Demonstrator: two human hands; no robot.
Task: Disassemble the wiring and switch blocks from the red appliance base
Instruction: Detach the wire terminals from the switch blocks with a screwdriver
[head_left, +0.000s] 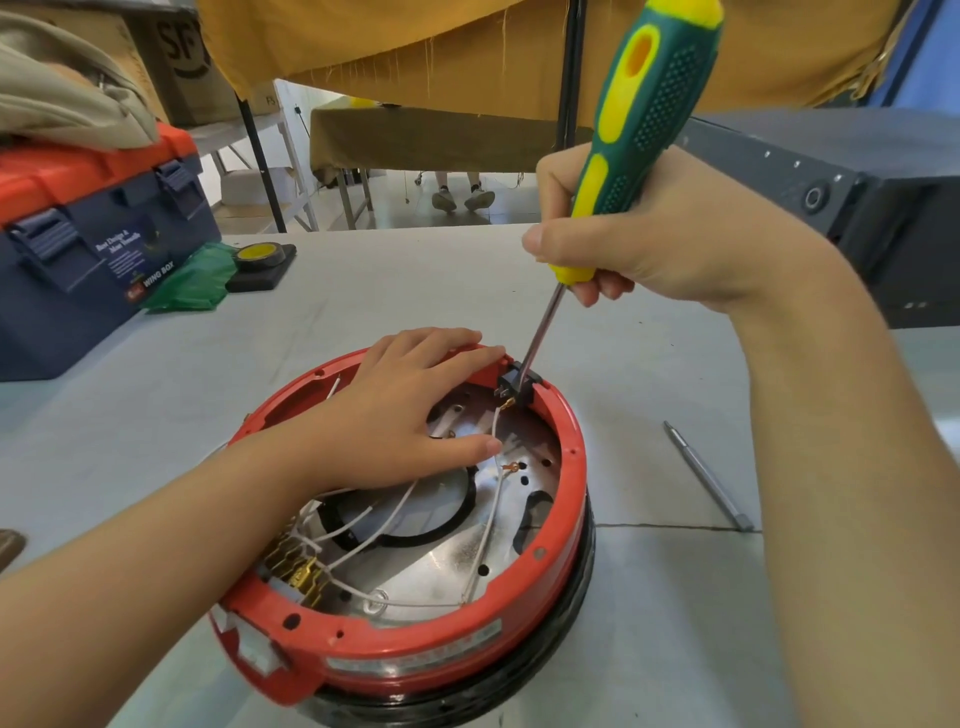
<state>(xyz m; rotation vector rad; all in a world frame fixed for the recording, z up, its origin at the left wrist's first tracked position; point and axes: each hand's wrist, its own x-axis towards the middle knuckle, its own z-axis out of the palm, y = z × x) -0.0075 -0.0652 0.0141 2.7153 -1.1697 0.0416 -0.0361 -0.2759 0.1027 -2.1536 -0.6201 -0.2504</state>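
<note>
Grey bench (649, 597) carries the red appliance base (415, 644). Left hand (415, 405) rests flat on it; right hand (670, 244) grips a screwdriver (631, 140) at the black switch block (517, 387) (still seated). White wires (395, 514) remain attached, so little is done.

Far rim of red base (566, 431): black switch block (514, 387) just beyond the left hand (410, 410) fingertips; screwdriver (631, 150) shaft slants down onto it from the right hand (649, 244), closing approach from above and right.
Inside base, below the left thumb: loose white wires (395, 519) cross the metal plate; brass terminal cluster (296, 566) under the left forearm.
Table (675, 623), right of fingers: open, save a grey pen (709, 478).
Left of fingers: open strip, then blue toolbox (98, 260), green bag (195, 283), tape roll (260, 254).
Far right: dark case (893, 208).
</note>
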